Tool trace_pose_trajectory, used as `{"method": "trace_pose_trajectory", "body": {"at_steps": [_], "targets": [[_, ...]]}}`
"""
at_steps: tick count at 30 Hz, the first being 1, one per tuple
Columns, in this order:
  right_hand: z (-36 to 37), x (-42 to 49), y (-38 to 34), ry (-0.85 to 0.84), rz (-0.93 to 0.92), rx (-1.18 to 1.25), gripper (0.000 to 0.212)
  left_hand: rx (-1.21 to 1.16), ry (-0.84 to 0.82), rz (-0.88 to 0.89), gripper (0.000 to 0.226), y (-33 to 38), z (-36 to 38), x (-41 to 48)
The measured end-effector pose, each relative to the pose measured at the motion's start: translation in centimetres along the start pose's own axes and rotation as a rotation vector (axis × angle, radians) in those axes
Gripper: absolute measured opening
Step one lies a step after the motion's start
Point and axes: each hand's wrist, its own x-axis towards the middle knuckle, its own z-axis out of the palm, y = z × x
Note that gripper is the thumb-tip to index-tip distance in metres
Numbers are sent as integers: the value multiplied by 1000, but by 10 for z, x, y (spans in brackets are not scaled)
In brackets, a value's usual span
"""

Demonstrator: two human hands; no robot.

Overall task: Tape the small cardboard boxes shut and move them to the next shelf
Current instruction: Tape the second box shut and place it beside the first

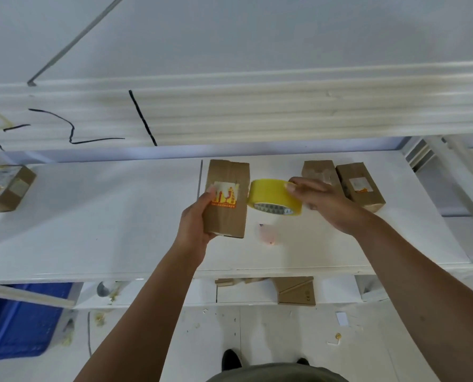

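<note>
Cardboard box (pixel 225 198) gripped left; yellow tape roll (pixel 273 196) right

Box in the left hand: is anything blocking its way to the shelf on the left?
Nothing visible does. The left hand grips the box; only one other box lies far left on the shelf.

top (pixel 273 374): dull olive-grey cloth, a curved strip in view | shoes (pixel 231 359): two, dark, rounded toes, just beyond the top, one to each side of its middle | left forearm (pixel 147 299), right forearm (pixel 411 257): bare, flanking the top | left hand (pixel 194 224), right hand (pixel 320 199): bare, short thumbnails
</note>
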Motion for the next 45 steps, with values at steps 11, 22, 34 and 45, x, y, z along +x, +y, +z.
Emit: {"method": "trace_pose_trajectory", "body": {"at_steps": [11, 22, 34, 45], "targets": [[-11, 73, 41, 279, 193, -700, 57, 364, 250, -75, 54, -68, -5, 51], [30, 76, 46, 356, -208, -1195, 39, 715, 204, -191, 73, -72, -15, 67], [94, 53, 84, 140, 12, -1310, 39, 639, 144, -187, 79, -73, -20, 70], [93, 45, 84, 180, -9, -795, 20, 600, 182, -105, 59, -84, -31, 69]]}}
